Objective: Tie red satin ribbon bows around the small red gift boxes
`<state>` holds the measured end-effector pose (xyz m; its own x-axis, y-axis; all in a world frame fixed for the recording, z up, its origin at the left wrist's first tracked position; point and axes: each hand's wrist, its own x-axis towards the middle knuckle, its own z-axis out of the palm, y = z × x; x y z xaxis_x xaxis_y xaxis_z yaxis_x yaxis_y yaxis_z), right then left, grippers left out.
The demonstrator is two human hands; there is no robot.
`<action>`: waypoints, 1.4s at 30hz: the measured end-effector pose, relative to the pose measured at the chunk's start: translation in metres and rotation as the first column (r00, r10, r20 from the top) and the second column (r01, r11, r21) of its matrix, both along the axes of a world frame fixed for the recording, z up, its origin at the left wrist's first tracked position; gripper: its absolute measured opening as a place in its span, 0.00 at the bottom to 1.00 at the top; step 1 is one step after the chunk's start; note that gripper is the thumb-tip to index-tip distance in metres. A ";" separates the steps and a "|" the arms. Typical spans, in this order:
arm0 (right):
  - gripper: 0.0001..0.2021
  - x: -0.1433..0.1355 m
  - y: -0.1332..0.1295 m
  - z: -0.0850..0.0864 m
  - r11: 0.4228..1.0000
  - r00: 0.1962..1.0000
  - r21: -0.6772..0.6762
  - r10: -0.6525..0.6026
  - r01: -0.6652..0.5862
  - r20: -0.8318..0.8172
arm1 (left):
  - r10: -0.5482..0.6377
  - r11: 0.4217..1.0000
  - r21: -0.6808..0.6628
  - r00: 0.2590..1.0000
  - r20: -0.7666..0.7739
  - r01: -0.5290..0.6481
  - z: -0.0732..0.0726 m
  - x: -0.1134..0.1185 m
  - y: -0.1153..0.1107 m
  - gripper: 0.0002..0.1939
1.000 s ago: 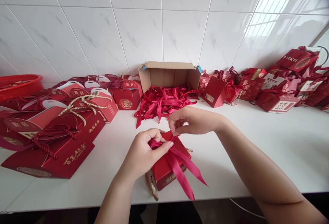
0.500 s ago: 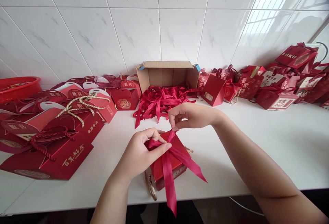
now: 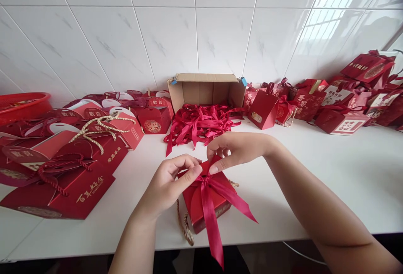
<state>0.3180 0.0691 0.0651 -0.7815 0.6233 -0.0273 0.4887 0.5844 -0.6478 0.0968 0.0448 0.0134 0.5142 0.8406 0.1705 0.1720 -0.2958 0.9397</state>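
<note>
A small red gift box (image 3: 197,204) stands near the table's front edge, with a gold rope handle (image 3: 187,228) hanging at its left side. On its top a crimson ribbon (image 3: 211,219) is gathered in a knot, and two tails spread toward me, one past the table edge. My left hand (image 3: 178,177) pinches the ribbon left of the knot between thumb and fingers. Just right of and behind the knot, my right hand (image 3: 231,152) is closed on the ribbon too, its fingertips partly hidden.
Behind the box, an open cardboard carton (image 3: 206,77) lies on its side with a heap of ribbons (image 3: 201,123) spilling out. Red gift boxes (image 3: 91,186) crowd the left, near a red basket (image 3: 25,108). More tied boxes (image 3: 341,121) are piled at the right against the tiled wall.
The ribbon at the box top has drawn into a tighter knot. My right hand has come slightly lower, and my left thumb has moved back to the left from the knot.
</note>
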 end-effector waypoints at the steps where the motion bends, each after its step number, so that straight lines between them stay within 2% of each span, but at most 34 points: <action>1: 0.14 -0.002 -0.001 -0.001 1.000 1.000 0.031 0.000 0.000 0.005 | -0.001 1.000 0.001 1.000 0.000 0.001 0.000 0.000 0.000 0.17; 6: 0.09 -0.014 -0.003 -0.007 0.994 0.997 0.102 0.036 -0.029 -0.068 | 0.008 1.000 -0.009 1.000 0.013 -0.008 -0.001 0.002 0.001 0.16; 11: 0.07 -0.022 -0.003 -0.014 0.996 0.988 0.048 0.083 -0.077 -0.131 | 0.031 0.999 -0.033 0.999 -0.008 -0.032 -0.003 0.001 0.003 0.19; 15: 0.07 -0.026 -0.001 -0.019 0.995 0.977 0.062 0.093 -0.082 -0.192 | 0.022 0.999 -0.030 1.000 -0.009 -0.023 -0.002 0.002 0.002 0.17; 20: 0.05 -0.028 0.002 -0.022 0.993 0.973 0.020 0.114 -0.113 -0.201 | 0.053 0.996 0.070 0.996 -0.074 -0.048 -0.001 0.003 0.002 0.18; 24: 0.08 -0.027 0.001 -0.019 0.993 0.981 -0.025 0.110 -0.116 -0.162 | 0.132 0.978 0.182 0.981 -0.141 -0.105 -0.003 0.001 0.005 0.16; 27: 0.10 -0.027 0.000 -0.018 0.995 0.987 -0.016 0.098 -0.101 -0.130 | 0.166 0.969 0.209 0.971 -0.171 -0.129 -0.004 -0.002 0.007 0.16; 31: 0.09 -0.028 0.001 -0.019 0.994 0.985 -0.017 0.109 -0.112 -0.131 | 0.138 0.975 0.195 0.978 -0.157 -0.107 -0.005 -0.004 0.007 0.16; 35: 0.10 -0.023 0.005 -0.020 0.996 0.974 -0.020 0.081 -0.088 -0.211 | 0.121 0.987 0.119 0.989 -0.086 -0.110 -0.005 -0.003 0.003 0.15; 39: 0.08 -0.013 0.009 -0.018 0.987 0.977 -0.143 0.039 -0.070 -0.211 | 0.117 0.992 0.065 0.990 -0.081 -0.112 -0.005 -0.002 0.000 0.15; 42: 0.06 -0.007 0.008 -0.014 0.980 0.976 -0.195 -0.002 -0.041 -0.216 | 0.133 0.990 0.071 0.986 -0.105 -0.125 -0.004 -0.002 0.000 0.10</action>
